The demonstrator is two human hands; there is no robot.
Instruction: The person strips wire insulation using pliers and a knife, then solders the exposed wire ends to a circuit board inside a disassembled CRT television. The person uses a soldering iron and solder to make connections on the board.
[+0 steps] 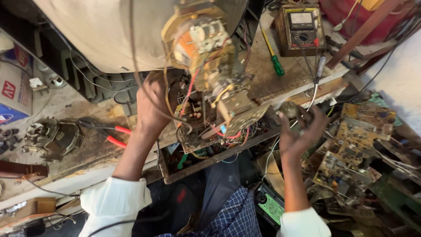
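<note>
My left hand point(151, 103) rests on the circuit board point(195, 118) under the picture tube's neck point(201, 48) at the tabletop point(83, 145) edge, fingers hidden behind; my right hand point(300, 131), fingers curled, cups a small dark part point(290, 109) just right of it

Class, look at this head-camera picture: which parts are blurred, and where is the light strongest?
Head view: the right hand and the coil assembly on the tube neck are motion-blurred; the left hand and green screwdriver are sharper; daylight washes out the pale wall at right.
</note>
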